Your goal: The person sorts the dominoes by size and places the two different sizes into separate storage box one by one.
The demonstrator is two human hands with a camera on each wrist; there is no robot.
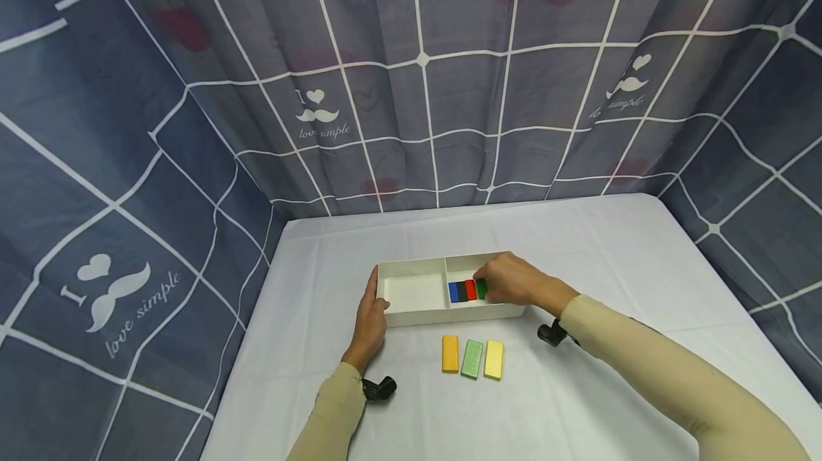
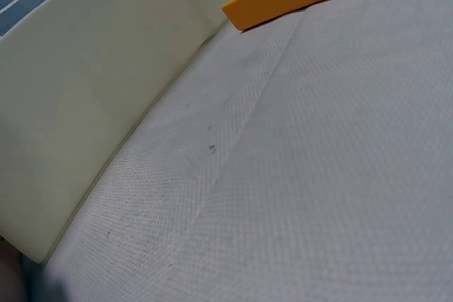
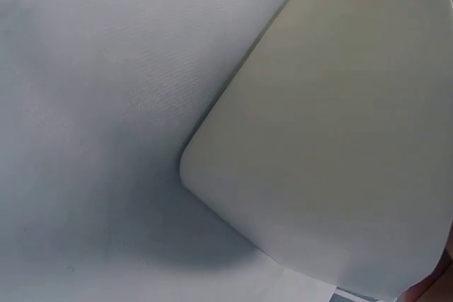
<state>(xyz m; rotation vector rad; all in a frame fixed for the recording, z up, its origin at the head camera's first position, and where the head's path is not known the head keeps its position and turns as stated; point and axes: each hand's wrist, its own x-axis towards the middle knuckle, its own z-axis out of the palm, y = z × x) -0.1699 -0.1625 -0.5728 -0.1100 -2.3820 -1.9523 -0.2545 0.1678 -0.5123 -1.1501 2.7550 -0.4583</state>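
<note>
A white two-compartment box (image 1: 411, 319) sits on the table. My left hand (image 1: 369, 322) grips its left end, fingers along the outer side and thumb at the near corner. In the right compartment, a blue block (image 1: 453, 292), a black block (image 1: 462, 292) and a red block (image 1: 471, 290) stand side by side against the divider (image 1: 447, 282). Just right of the red one, my right hand (image 1: 514, 278) reaches over the box and pinches a dark green block (image 1: 481, 289). Part of that block is hidden by the fingers. The left compartment holds nothing.
In front of the box lie an orange block (image 1: 450, 354), a light green block (image 1: 472, 359) and a yellow block (image 1: 494, 360) on the white tablecloth (image 1: 578, 404). Dark checked curtains (image 1: 385, 111) surround the table at the back and sides.
</note>
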